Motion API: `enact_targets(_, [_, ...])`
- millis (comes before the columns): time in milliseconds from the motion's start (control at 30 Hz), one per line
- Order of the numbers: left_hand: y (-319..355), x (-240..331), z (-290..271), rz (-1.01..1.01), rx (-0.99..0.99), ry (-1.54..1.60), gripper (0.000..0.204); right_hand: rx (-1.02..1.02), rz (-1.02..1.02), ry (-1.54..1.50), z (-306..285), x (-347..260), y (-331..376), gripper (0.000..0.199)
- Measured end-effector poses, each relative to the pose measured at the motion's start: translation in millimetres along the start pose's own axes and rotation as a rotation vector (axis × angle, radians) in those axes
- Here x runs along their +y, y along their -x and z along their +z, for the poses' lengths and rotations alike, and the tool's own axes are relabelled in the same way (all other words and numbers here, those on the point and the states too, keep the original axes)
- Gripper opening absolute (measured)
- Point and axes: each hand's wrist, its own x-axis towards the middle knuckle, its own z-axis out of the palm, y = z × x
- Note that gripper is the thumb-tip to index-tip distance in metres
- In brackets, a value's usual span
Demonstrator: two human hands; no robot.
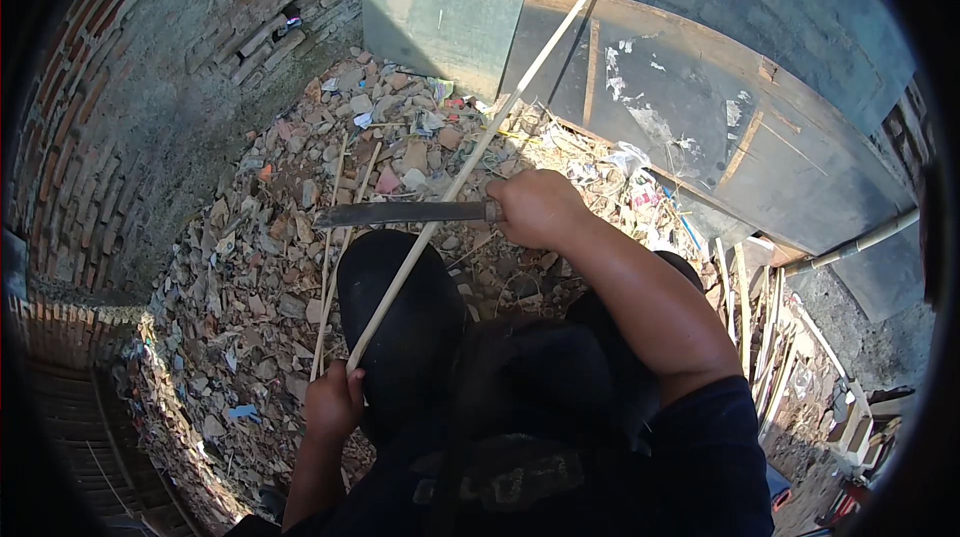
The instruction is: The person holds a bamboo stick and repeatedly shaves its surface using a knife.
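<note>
My left hand [333, 400] is closed round the near end of a long pale stick [475, 152], which slants up and away to the right past my left knee. In my right hand [540, 209] is the handle of a machete [400, 214], its dark blade pointing left. The blade lies across the stick just beyond my knee; whether it touches the wood I cannot tell. Two thinner strips [333, 237] lie on the rubble beside the left knee, running away from me.
Broken brick and stone rubble [240, 287] with litter covers the ground. A curved-looking brick wall [90, 147] stands at left. Grey-green panels [445, 12] and a dark board [670, 87] lean at the back. Several pale sticks [770, 337] lie in a bundle at right.
</note>
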Motion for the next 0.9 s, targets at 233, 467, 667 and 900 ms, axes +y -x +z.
enact_targets(233, [-13,8,3,-0.014,0.005,0.007,0.026,-0.047,0.058,-0.016,-6,14,-9,0.033])
enact_targets(467, [-6,3,5,-0.049,-0.006,0.014,0.025,-0.119,-0.037,0.024,-7,-27,4,0.028])
enact_targets(667, [-15,15,-6,-0.013,0.003,-0.008,0.022,0.017,0.258,-0.018,-14,57,-14,0.032])
enact_targets(900, [-11,7,-2,-0.033,-0.038,0.001,0.024,0.083,-0.013,-0.049,-1,9,-5,0.03])
